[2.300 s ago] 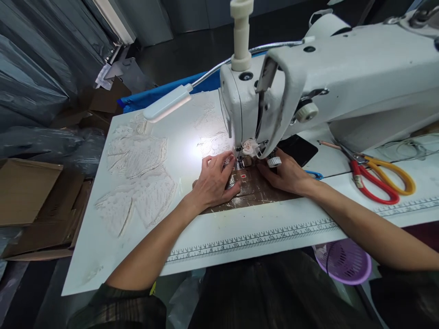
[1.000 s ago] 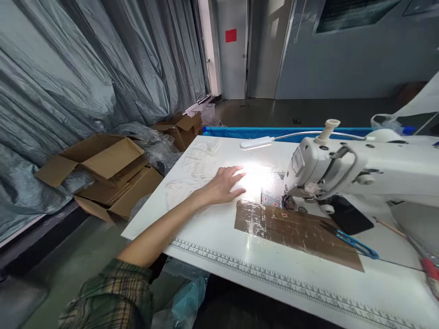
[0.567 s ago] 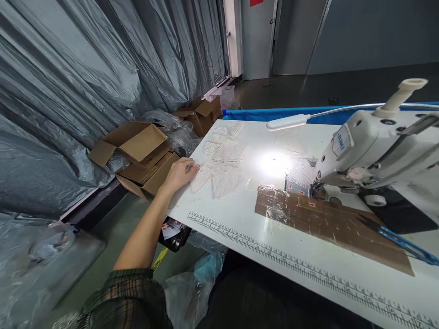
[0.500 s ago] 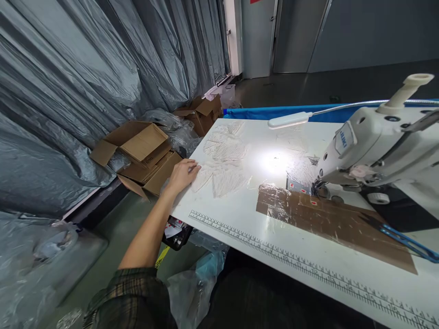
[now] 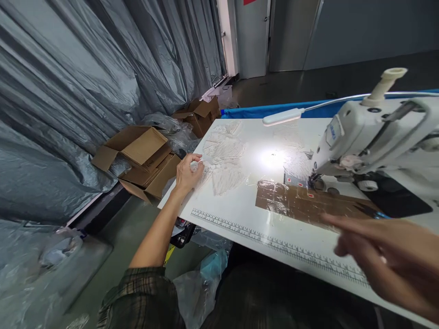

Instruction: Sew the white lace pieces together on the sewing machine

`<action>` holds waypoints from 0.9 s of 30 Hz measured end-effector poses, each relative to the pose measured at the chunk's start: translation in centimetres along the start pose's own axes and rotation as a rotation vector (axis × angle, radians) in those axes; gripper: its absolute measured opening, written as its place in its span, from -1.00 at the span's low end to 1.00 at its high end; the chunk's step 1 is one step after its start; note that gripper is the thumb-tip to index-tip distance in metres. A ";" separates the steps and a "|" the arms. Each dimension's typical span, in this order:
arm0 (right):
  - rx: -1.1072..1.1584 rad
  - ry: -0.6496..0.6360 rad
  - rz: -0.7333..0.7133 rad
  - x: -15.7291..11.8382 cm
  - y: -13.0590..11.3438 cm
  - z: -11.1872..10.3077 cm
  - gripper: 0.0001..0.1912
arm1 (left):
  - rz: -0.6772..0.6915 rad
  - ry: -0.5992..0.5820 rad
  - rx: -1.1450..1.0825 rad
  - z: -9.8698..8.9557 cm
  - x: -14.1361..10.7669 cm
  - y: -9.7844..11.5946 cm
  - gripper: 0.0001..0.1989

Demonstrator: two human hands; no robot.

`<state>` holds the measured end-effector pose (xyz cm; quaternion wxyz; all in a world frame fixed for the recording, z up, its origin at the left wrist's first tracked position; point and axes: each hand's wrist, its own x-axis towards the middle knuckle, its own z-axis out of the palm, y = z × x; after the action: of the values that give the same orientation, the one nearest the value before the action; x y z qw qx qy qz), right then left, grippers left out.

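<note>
As the left hand (image 5: 186, 177) pinches lace (image 5: 206, 172) at the left edge of the table (image 5: 236, 208), the right hand (image 5: 380, 242) blurs, grip unclear.

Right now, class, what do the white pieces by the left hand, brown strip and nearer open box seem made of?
White pieces: probably thin, matt fabric, from the lacy texture. Brown strip: perhaps plastic film or tape, glossy with bright creases. Open box: likely matt cardboard, with stiff flaps.
</note>
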<state>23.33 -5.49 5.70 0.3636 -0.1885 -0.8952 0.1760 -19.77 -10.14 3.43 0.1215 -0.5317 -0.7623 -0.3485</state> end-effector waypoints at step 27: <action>-0.229 -0.237 0.844 2.6 11.2 1.3 -0.65 | 0.519 -0.510 -0.187 9.5 -1.9 15.0 -0.69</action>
<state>23.01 5.22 1.29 0.1318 -0.5546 -0.7890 0.2293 -3.82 -2.38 1.53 -0.0369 -0.7858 -0.5728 -0.2305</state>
